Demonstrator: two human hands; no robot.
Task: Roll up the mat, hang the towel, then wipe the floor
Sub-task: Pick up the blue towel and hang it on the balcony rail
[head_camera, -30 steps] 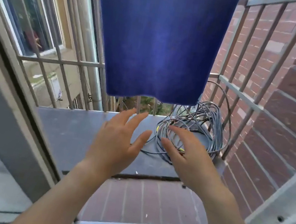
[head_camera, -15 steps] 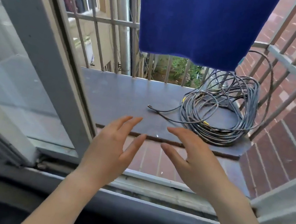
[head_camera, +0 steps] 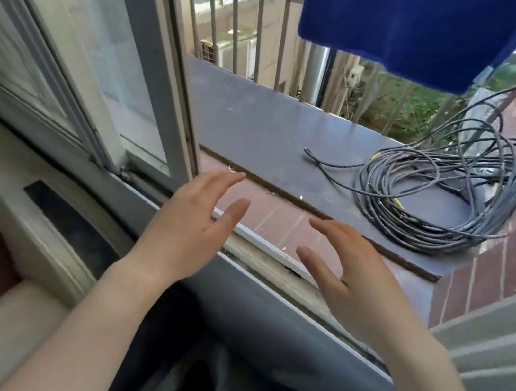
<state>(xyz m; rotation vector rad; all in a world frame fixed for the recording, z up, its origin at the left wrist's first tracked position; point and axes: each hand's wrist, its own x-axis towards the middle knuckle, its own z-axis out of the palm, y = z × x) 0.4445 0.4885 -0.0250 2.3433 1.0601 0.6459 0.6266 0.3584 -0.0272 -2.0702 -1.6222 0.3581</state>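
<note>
Head view: downward and outward through an open window onto a ledge
Towel (head_camera: 411,27): blue; hanging at top right, above the far side of the ledge; lower hem loose, well apart from both hands and above the board; top edge cut off by the frame, so its hanging point cannot be told
Left hand (head_camera: 187,228): fingers spread and nearly straight, holding nothing; over the window track (head_camera: 262,246), fingertips reaching above the brick strip (head_camera: 280,215); just beside the foot of the sliding sash (head_camera: 167,79)
Right hand (head_camera: 351,277): fingers spread, slightly bent, holding nothing; palm turned toward the left hand; over the track, near the front edge of the ledge board (head_camera: 261,121); apart from the cable coil (head_camera: 445,198)
Gap between hands: open; track and brick strip showing through it
Ledge board: dark and flat; front edge running diagonally from the sash foot down to the right; surface showing from the sash across to the coil; far edge against the railing bars (head_camera: 236,23)
Cable coil: grey loops on the right end of the board; one loose end trailing left; a few loops rising against the bars
Sliding sash: at the left; upright edge bounding the opening on that side
Railing bars: upright, closing the far and right sides
Brick wall (head_camera: 508,269): right, beyond the board's end
</note>
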